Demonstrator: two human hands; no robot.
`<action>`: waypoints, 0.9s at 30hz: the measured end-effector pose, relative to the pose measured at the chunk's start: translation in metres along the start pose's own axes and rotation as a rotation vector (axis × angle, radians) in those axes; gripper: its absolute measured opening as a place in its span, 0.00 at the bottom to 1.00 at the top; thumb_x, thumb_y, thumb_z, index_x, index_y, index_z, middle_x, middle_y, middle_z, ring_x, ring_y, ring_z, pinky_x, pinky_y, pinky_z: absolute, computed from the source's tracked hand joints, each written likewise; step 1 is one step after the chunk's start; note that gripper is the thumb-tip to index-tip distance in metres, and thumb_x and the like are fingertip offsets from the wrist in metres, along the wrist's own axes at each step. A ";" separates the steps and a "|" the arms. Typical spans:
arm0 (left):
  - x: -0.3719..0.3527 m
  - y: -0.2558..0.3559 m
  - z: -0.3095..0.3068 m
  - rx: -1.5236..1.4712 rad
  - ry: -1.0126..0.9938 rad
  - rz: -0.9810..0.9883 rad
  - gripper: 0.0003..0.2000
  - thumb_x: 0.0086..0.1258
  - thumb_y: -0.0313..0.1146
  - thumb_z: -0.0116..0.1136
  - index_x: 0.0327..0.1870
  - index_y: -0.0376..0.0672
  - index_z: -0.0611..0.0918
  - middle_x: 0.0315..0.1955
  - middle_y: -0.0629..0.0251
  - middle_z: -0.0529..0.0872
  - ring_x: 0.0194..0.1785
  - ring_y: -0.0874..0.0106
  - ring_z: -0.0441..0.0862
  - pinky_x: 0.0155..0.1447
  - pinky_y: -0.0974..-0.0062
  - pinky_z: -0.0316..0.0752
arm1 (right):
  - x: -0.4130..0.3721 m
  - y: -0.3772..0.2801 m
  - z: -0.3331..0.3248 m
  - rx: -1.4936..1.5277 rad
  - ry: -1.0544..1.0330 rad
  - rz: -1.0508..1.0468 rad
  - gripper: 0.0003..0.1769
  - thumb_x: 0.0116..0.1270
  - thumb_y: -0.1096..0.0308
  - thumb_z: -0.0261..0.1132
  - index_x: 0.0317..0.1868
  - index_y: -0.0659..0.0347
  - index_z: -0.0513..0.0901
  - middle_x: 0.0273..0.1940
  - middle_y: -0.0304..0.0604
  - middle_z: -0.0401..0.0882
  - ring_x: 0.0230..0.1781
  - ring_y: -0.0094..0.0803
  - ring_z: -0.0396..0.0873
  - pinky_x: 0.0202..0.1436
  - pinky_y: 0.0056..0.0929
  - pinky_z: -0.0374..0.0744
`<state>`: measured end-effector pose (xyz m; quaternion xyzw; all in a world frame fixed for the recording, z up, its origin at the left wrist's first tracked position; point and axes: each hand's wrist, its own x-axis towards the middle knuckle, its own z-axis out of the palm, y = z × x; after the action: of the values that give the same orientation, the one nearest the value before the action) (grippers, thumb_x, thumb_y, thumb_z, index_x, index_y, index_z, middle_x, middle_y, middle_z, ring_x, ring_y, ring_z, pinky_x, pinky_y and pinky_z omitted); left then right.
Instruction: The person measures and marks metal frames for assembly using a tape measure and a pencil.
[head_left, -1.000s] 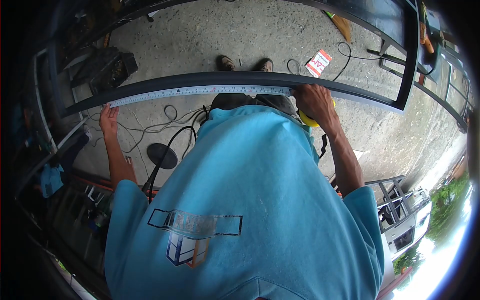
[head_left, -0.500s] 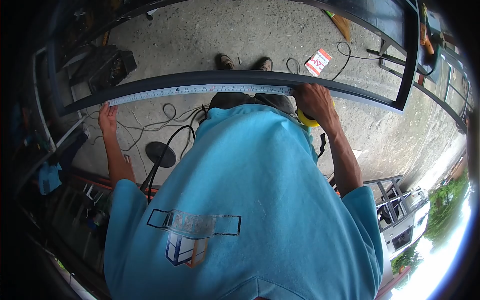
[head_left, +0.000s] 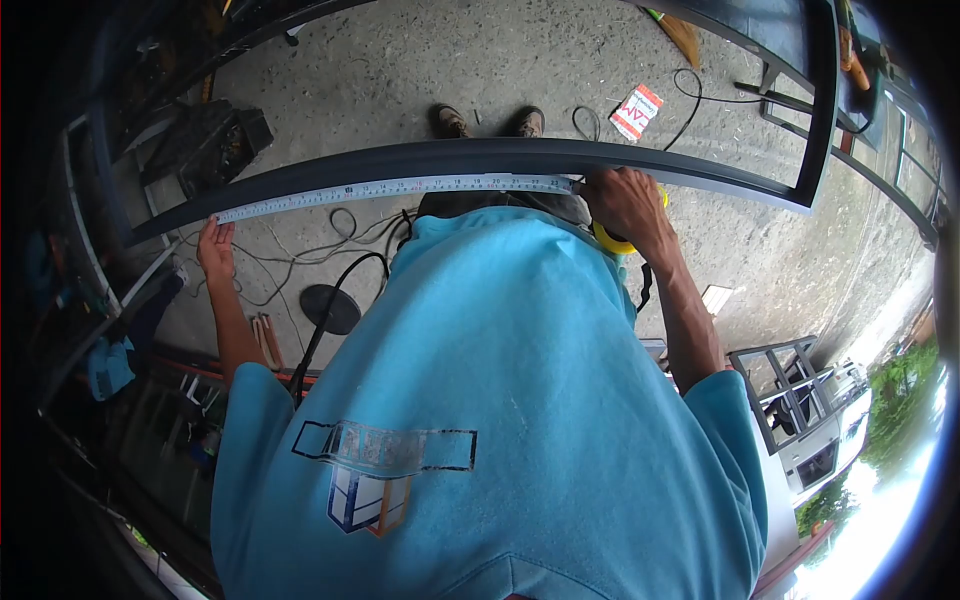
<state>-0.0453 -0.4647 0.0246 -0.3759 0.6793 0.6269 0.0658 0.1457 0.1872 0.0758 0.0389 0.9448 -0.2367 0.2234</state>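
Note:
A tape measure's pale blade (head_left: 400, 187) is drawn out along the near side of a dark metal frame (head_left: 440, 156). At the blade's left end, my left hand (head_left: 215, 247) pinches the tip, close to the frame's left part. My right hand (head_left: 625, 208) is closed around the tape measure's yellow case (head_left: 612, 240), its knuckles close to the frame's near edge. Most of the case is hidden under my fingers and palm. The frame's right corner lies beyond my right hand.
Black cables (head_left: 345, 235) lie on the concrete floor below the blade. A red and white packet (head_left: 636, 112) and a broom (head_left: 680, 40) are on the far side. A dark box (head_left: 215, 150) stands at left, and a round dark disc (head_left: 331, 309) lies near my left arm.
Both hands keep their grip on the tape measure. The blade's left end and my left hand sit slightly lower in the view; the camera has shifted a little.

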 end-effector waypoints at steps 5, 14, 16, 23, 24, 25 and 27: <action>-0.001 0.001 0.002 0.013 -0.009 -0.003 0.11 0.65 0.28 0.58 0.45 0.33 0.77 0.39 0.56 0.82 0.43 0.67 0.81 0.57 0.68 0.76 | -0.005 0.003 0.003 -0.033 0.045 -0.070 0.09 0.55 0.66 0.65 0.27 0.66 0.82 0.24 0.51 0.79 0.23 0.43 0.77 0.30 0.37 0.74; 0.001 -0.001 -0.003 -0.008 -0.043 -0.007 0.10 0.64 0.28 0.59 0.44 0.33 0.77 0.38 0.57 0.82 0.43 0.68 0.81 0.57 0.67 0.76 | 0.001 0.004 -0.006 0.085 -0.011 -0.029 0.09 0.58 0.67 0.63 0.27 0.64 0.84 0.23 0.52 0.79 0.23 0.43 0.78 0.30 0.37 0.74; 0.002 0.000 -0.003 -0.014 -0.042 -0.012 0.11 0.64 0.28 0.59 0.44 0.33 0.76 0.38 0.57 0.82 0.42 0.68 0.81 0.57 0.67 0.76 | 0.005 0.006 -0.003 0.073 -0.018 -0.013 0.09 0.58 0.66 0.62 0.27 0.64 0.84 0.22 0.51 0.79 0.22 0.43 0.78 0.29 0.37 0.74; -0.003 0.001 0.002 -0.004 -0.013 -0.002 0.12 0.64 0.27 0.59 0.45 0.32 0.76 0.38 0.56 0.82 0.43 0.68 0.80 0.57 0.67 0.75 | 0.007 0.011 0.005 -0.006 -0.015 -0.044 0.11 0.59 0.63 0.62 0.27 0.62 0.84 0.20 0.51 0.79 0.21 0.43 0.80 0.26 0.35 0.75; -0.003 0.002 0.002 -0.008 -0.009 -0.006 0.12 0.64 0.27 0.59 0.45 0.31 0.76 0.38 0.56 0.82 0.43 0.68 0.80 0.57 0.67 0.75 | 0.007 0.012 0.005 -0.010 -0.003 -0.050 0.11 0.58 0.63 0.62 0.28 0.62 0.85 0.20 0.51 0.79 0.21 0.43 0.80 0.26 0.35 0.75; -0.004 0.002 0.002 -0.009 -0.009 -0.006 0.12 0.64 0.27 0.59 0.45 0.31 0.76 0.38 0.56 0.82 0.43 0.68 0.80 0.57 0.67 0.75 | 0.008 0.011 0.005 -0.011 -0.003 -0.051 0.11 0.58 0.63 0.62 0.28 0.62 0.85 0.20 0.51 0.79 0.21 0.43 0.80 0.26 0.35 0.75; -0.005 0.002 0.003 -0.001 -0.011 0.006 0.13 0.64 0.28 0.59 0.46 0.31 0.75 0.38 0.56 0.82 0.42 0.67 0.80 0.57 0.67 0.75 | 0.008 0.010 0.004 -0.019 -0.018 -0.031 0.11 0.58 0.63 0.62 0.28 0.62 0.85 0.20 0.51 0.79 0.21 0.43 0.80 0.25 0.35 0.75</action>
<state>-0.0443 -0.4602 0.0283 -0.3706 0.6796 0.6295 0.0672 0.1418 0.1937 0.0653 0.0198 0.9453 -0.2317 0.2286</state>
